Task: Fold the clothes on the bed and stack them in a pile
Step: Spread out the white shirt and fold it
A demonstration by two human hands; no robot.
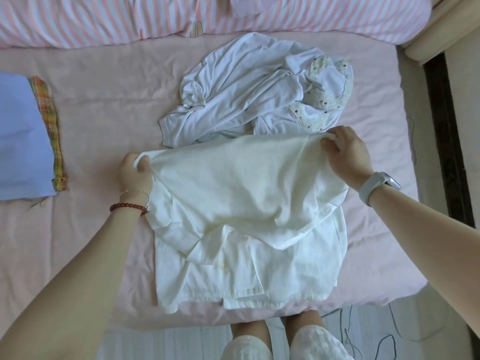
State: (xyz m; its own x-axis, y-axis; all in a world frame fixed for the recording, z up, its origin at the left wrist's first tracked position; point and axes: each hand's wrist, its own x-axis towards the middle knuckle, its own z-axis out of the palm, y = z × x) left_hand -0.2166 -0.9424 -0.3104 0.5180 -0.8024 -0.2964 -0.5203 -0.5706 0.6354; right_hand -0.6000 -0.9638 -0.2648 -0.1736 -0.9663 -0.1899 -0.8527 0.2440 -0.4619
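Observation:
A cream-white shirt (241,203) lies at the near edge of the pink bed (104,105), its far part lifted off the sheet. My left hand (133,172) grips the lifted edge at its left corner. My right hand (346,154) pinches the same edge at the right corner. Just beyond lies a crumpled heap of pale white clothes (233,94), one with a lace embroidered collar (327,97). At the left edge sits a folded pile: a light blue garment (20,141) on top of a plaid one (50,126).
A pink-and-white striped duvet (155,16) lies bunched along the far side of the bed. A dark gap and a beige bed frame (441,74) run along the right. Cables (363,331) trail on the floor by my legs.

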